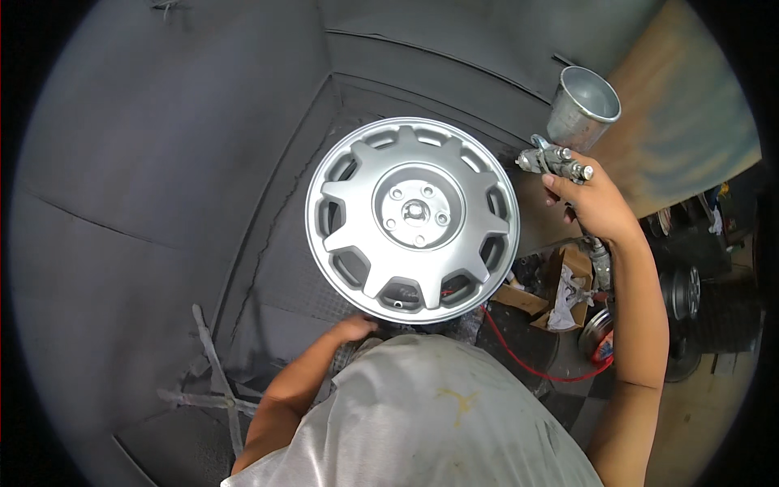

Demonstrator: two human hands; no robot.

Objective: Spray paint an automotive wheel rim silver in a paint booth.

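A silver car wheel rim with several slots around its face and a recessed hub lies face up before me. At its upper right, my right hand is closed around a paint spray gun, whose nozzle points left over the wheel's edge. The gun carries a metal cup with an open top. My left hand is low beside the near left edge of the wheel. Its fingers are mostly hidden, so whether it grips anything does not show.
Grey-coated walls meet behind the wheel. A red hose curves along the floor at right, near an open cardboard box with crumpled paper. Another wheel stands farther right. Taped crossed bars rise at lower left.
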